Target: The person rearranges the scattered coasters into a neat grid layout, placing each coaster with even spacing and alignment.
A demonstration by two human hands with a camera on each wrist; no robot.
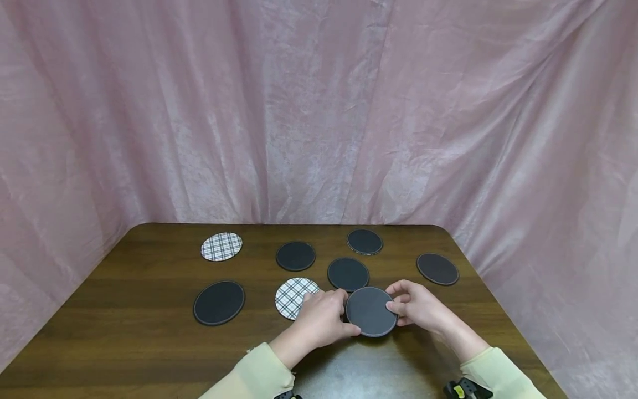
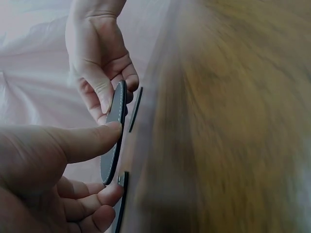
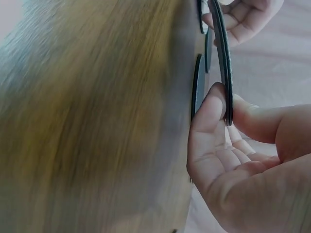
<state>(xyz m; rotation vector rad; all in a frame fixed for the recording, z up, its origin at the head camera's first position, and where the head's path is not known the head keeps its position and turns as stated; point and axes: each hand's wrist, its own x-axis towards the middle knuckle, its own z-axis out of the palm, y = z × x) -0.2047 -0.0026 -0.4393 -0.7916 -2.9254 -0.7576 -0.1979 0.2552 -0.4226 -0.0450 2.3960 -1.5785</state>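
Both hands hold a round dark coaster with a stitched rim, raised and tilted above the table. My left hand pinches its left side, the thumb at the near edge; in the left wrist view, that thumb lies against the coaster. On the opposite side my right hand grips the rim between thumb and fingers. The right wrist view shows the coaster edge-on, its edge looking layered. A white plaid coaster lies partly behind my left hand. Just beyond the held one is another dark coaster.
Farther back on the wooden table lie a plaid coaster and dark coasters. One dark coaster is at the right, another at the left. A pink curtain hangs behind the table.
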